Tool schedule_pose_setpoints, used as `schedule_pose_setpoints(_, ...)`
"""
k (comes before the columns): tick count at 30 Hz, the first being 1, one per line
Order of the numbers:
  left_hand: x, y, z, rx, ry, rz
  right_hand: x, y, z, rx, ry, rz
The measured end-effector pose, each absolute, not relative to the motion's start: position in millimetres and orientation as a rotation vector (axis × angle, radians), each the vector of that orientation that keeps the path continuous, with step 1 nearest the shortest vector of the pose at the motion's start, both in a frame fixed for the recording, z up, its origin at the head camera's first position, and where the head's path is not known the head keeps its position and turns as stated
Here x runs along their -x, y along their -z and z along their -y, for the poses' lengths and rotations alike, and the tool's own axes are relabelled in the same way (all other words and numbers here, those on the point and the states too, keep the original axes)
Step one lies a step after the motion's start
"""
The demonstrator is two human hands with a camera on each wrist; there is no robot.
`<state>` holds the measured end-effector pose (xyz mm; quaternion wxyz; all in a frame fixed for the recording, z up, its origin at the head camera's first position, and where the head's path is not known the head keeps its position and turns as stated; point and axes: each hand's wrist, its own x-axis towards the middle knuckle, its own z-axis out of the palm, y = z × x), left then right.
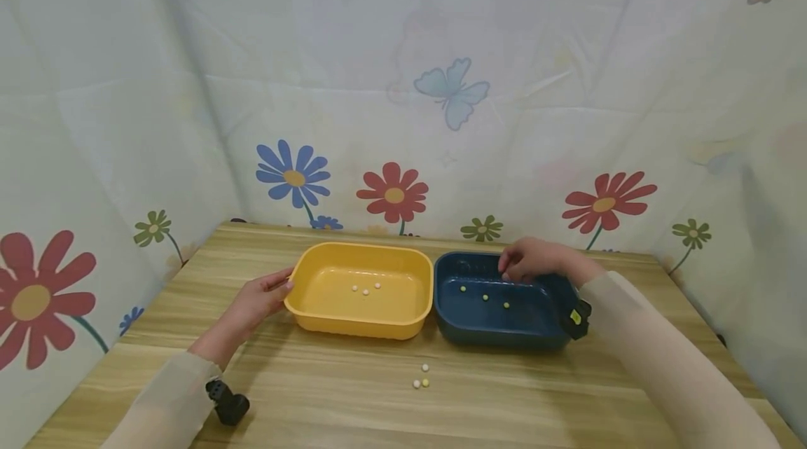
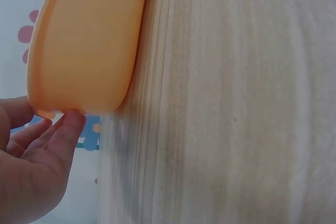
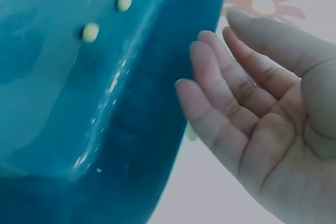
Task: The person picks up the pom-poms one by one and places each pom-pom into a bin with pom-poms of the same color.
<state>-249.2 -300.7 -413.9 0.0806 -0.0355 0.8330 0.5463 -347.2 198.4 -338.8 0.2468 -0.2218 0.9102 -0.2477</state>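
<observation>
A yellow plastic basin (image 1: 362,326) stands on the table with three small whitish balls (image 1: 366,292) inside. At its left end my left hand (image 1: 257,305) grips the rim, thumb at the top edge and fingertips against the outer wall; the left wrist view shows this hand (image 2: 39,166) at the basin wall (image 2: 89,51). To the right, a dark blue basin (image 1: 504,337) contains three yellow-green balls (image 1: 485,297). Over its far right part hovers my right hand (image 1: 532,260). In the right wrist view that hand (image 3: 257,108) has loosely bent fingers and holds nothing.
Two white balls (image 1: 416,384) and a yellow ball (image 1: 425,382) lie on the wooden table (image 1: 334,393) in front of the basins. A flower-printed cloth (image 1: 353,120) hangs behind and at both sides. The basins stand side by side, almost touching.
</observation>
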Motion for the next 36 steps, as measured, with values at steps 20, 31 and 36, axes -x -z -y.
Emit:
schedule_pose_setpoints(20, 248.2, 411.4, 300.0, 0.123, -1.614, -2.495, 256.9, 344.6, -165.5, 0.934, 1.069, -2.472)
schedule_pose_setpoints(31, 249.7, 414.7, 301.0, 0.123, -1.624, -2.490, 231.4, 370.6, -135.7, 0.947, 1.129, -2.388)
schedule_pose_setpoints(36, 249.9, 415.4, 300.5, 0.115, -1.621, -2.508, 227.5, 383.5, -124.3, 0.958, 1.117, -2.361)
